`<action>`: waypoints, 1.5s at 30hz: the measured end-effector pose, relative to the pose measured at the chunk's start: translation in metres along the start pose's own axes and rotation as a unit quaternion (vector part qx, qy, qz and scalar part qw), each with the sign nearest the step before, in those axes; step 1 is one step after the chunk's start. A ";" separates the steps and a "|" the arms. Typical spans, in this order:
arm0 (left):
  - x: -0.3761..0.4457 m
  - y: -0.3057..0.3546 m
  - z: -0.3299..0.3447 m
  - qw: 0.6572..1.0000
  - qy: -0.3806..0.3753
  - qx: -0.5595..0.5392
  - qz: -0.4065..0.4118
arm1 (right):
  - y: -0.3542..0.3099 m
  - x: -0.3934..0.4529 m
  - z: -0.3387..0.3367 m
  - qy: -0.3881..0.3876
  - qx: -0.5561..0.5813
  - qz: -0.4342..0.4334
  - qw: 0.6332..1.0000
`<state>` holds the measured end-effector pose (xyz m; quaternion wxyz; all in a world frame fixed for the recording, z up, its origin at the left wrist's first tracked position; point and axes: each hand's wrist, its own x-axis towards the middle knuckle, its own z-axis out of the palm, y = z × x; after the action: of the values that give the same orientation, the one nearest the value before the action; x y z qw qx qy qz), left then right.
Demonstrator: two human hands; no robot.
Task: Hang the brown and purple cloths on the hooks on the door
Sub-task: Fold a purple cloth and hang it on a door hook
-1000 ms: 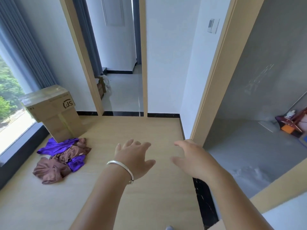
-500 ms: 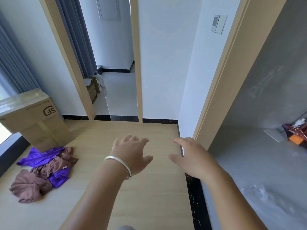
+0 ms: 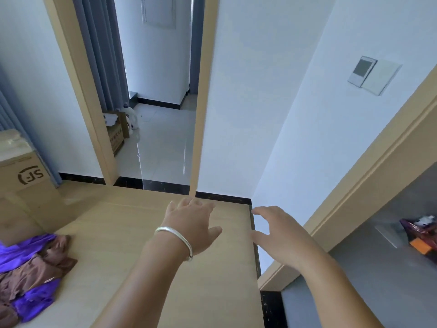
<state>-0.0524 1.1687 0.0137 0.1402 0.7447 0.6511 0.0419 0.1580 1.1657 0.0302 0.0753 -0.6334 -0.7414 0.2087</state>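
Purple cloth, brown cloth heaped on floor | left hand, right hand spread, empty

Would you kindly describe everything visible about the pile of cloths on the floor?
The cloths lie in one crumpled heap at the lower left, on the light wood-look floor. Purple and brown pieces of thin, soft-looking fabric are tangled together, so their shapes cannot be told. The frame's left edge cuts off part of the heap. A cardboard box stands right behind it. Neither hand touches it.
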 end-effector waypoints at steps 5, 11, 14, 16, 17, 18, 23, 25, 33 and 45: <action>0.047 -0.067 -0.024 0.999 0.010 0.000 -0.040 | -0.048 0.085 0.008 -0.015 0.009 -0.041 0.999; 0.073 -0.143 -0.036 0.991 0.022 -0.007 -0.130 | -0.104 0.174 0.031 -0.066 -0.004 -0.110 0.992; 0.084 -0.182 -0.039 0.982 0.028 -0.009 -0.188 | -0.137 0.223 0.049 -0.100 -0.004 -0.156 0.983; 0.091 -0.208 -0.041 0.972 0.034 -0.008 -0.233 | -0.162 0.256 0.061 -0.119 -0.009 -0.192 0.974; 0.095 -0.221 -0.043 0.966 0.037 -0.005 -0.256 | -0.176 0.273 0.067 -0.128 -0.008 -0.210 0.969; 0.100 -0.233 -0.045 0.959 0.038 0.000 -0.279 | -0.190 0.291 0.073 -0.138 -0.006 -0.229 0.964; 0.126 -0.285 -0.066 0.916 0.053 0.005 -0.397 | -0.260 0.370 0.097 -0.189 -0.004 -0.341 0.921; 0.131 -0.303 -0.075 0.895 0.067 0.008 -0.440 | -0.281 0.395 0.104 -0.208 -0.001 -0.379 0.902; 0.123 -0.360 -0.089 0.803 0.070 -0.005 -0.592 | -0.363 0.466 0.143 -0.295 -0.017 -0.478 0.827; 0.065 -0.499 -0.049 0.716 0.088 -0.104 -0.685 | -0.510 0.498 0.243 -0.371 -0.106 -0.522 0.761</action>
<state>-0.5327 1.2964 -0.0788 0.1498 0.0692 0.9840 0.0673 -0.4896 1.5402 -0.0587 -0.1763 -0.0255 -0.9446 0.2757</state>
